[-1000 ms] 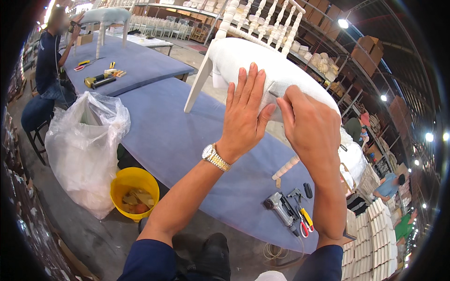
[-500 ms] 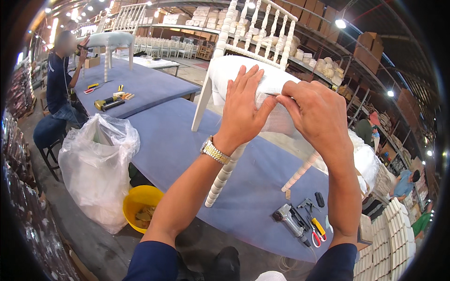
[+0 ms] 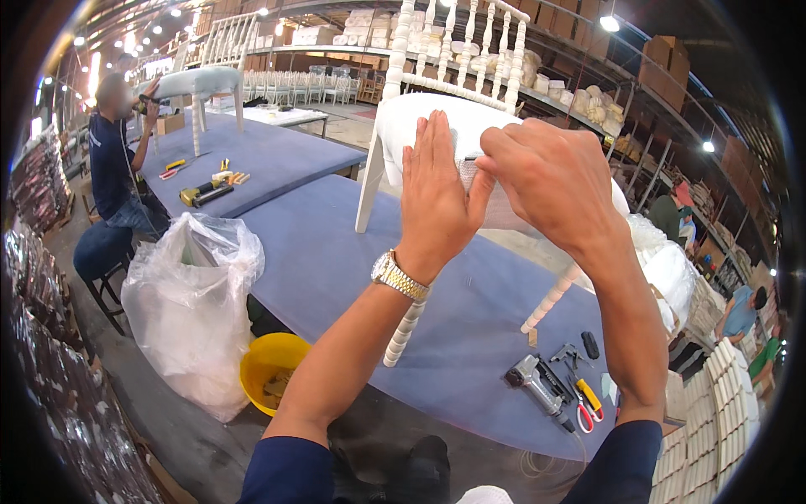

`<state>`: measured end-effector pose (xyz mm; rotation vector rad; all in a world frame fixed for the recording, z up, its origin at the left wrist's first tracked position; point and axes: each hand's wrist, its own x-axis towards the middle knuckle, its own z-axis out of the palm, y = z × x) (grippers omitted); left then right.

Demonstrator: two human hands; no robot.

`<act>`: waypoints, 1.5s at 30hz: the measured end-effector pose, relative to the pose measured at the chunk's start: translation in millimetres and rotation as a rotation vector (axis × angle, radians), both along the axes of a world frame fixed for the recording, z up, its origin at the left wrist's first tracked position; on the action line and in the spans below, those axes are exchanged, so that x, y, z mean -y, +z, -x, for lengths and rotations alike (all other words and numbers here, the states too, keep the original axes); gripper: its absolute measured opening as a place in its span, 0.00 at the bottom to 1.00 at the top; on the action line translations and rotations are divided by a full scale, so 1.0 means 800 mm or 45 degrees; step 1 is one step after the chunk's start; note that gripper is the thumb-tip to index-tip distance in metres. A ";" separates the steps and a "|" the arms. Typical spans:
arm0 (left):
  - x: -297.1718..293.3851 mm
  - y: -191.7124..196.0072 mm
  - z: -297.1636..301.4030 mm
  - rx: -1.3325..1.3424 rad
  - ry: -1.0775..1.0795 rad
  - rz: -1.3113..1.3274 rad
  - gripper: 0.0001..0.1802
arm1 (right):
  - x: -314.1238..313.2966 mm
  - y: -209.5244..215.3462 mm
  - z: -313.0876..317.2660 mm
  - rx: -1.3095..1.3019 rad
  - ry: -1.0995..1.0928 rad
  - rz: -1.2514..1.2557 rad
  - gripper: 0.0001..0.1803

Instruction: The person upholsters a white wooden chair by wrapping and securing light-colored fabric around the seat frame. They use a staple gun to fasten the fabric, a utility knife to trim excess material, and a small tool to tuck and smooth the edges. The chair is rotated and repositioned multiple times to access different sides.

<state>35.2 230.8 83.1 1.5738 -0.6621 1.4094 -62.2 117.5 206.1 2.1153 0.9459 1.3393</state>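
On the blue counter (image 3: 470,294) stands a white chair (image 3: 457,90), its seat (image 3: 420,107) partly hidden. The right hand's grip (image 3: 554,172) pinches a thin dark tool (image 3: 473,159), mostly covered; the left hand (image 3: 438,193) lies flat against the seat, fingers closer together than a second ago. Scraps (image 3: 275,385) lie in the yellow bucket (image 3: 254,370).

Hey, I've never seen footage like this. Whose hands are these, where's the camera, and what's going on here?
There's no machine, just one person's bare hands. The view comes from a wide fisheye camera on their head, so straight edges look bent. The left hand lies flat against the white seat of a chair. The right hand pinches a thin dark tool there; its exact kind is unclear. On the blue table lie a silver air tool and a yellow-handled tool.
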 end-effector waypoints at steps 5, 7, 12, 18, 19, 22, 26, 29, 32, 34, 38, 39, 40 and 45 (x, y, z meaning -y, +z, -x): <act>-0.004 0.001 -0.009 0.035 -0.057 -0.009 0.44 | 0.000 0.008 -0.008 0.073 0.028 0.050 0.08; -0.024 0.011 -0.008 -0.006 -0.193 -0.125 0.41 | 0.014 0.009 -0.006 0.017 0.043 -0.082 0.12; -0.056 0.061 -0.019 -0.049 -0.558 -0.324 0.29 | 0.104 -0.021 0.002 -0.199 0.173 -0.535 0.12; -0.031 -0.001 -0.049 0.459 0.354 -0.424 0.27 | 0.301 -0.171 0.073 -0.618 -0.372 -1.313 0.13; -0.052 -0.026 -0.059 0.545 0.592 -0.564 0.31 | 0.337 -0.203 0.079 -0.547 -0.543 -1.228 0.14; -0.095 -0.067 -0.068 0.556 0.944 -0.657 0.39 | 0.460 -0.306 0.092 -0.586 -0.700 -1.320 0.12; -0.024 -0.075 -0.007 -0.411 -0.342 0.302 0.43 | 0.575 -0.425 0.136 -0.667 -1.255 -1.404 0.11; 0.009 -0.055 0.024 -0.626 -0.659 0.569 0.53 | 0.608 -0.468 0.143 -0.733 -1.500 -1.394 0.13; 0.016 -0.051 0.027 -0.713 -0.631 0.572 0.64 | 0.588 -0.471 0.106 -0.558 -1.307 -1.319 0.14; -0.003 -0.056 0.022 -0.750 -0.685 0.534 0.67 | 0.532 -0.449 0.046 -0.706 -1.031 -1.416 0.16; -0.071 -0.069 0.000 -0.978 -1.087 0.342 0.73 | 0.435 -0.465 -0.092 -1.151 -1.117 -1.230 0.21; -0.102 -0.072 -0.010 -0.918 -1.131 0.178 0.70 | 0.413 -0.469 -0.116 -1.169 -1.087 -1.260 0.23; -0.082 -0.075 -0.006 -0.907 -1.009 0.318 0.66 | 0.411 -0.482 -0.122 -1.179 -1.070 -1.279 0.24; -0.013 -0.094 -0.005 -0.897 -1.148 0.401 0.61 | 0.454 -0.467 -0.107 -1.175 -1.411 -1.009 0.20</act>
